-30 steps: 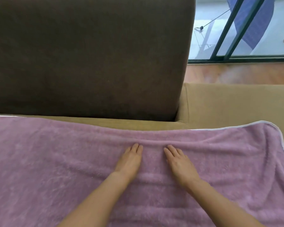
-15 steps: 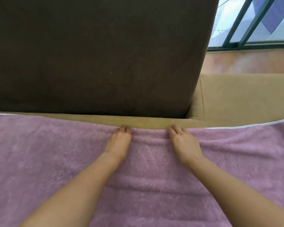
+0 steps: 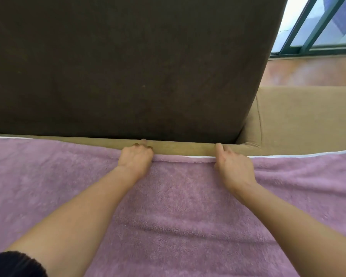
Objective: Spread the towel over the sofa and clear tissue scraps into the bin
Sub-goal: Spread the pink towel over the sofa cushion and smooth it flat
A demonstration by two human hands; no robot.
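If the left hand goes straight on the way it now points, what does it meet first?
Probably the dark brown back cushion, past the tan seat strip. The left hand grips the towel edge close to it; depth is unclear.

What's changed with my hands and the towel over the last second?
Both hands slid away from you across the towel to its far edge, by the brown back cushion. The left hand and right hand lay flat with straight fingers before. Now their fingers curl over the white-trimmed hem and grip it. The towel stays spread on the tan sofa seat, and the cushion has not moved.
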